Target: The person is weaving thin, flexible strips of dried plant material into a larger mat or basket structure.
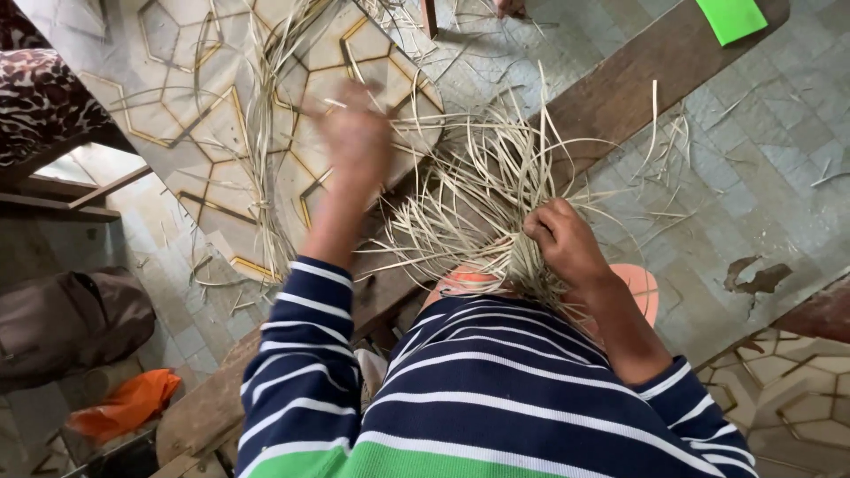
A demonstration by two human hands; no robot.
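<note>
1. The right hand (pixel 567 243), right of centre in the frame, has its fingers curled tight around the gathered end of a bundle of pale straw strips (pixel 478 208)
2. The strips fan out from that fist toward the upper middle of the frame, lying over a dark wooden plank (pixel 620 88)
3. The left hand (pixel 354 133), upper centre, is blurred; whether its fingers are apart or pinched on a strip cannot be told
4. Loose strips (pixel 266 133) lie scattered over a patterned hexagon panel (pixel 177 106) in the upper left
5. An orange bag (pixel 128 403) sits at lower left
</note>
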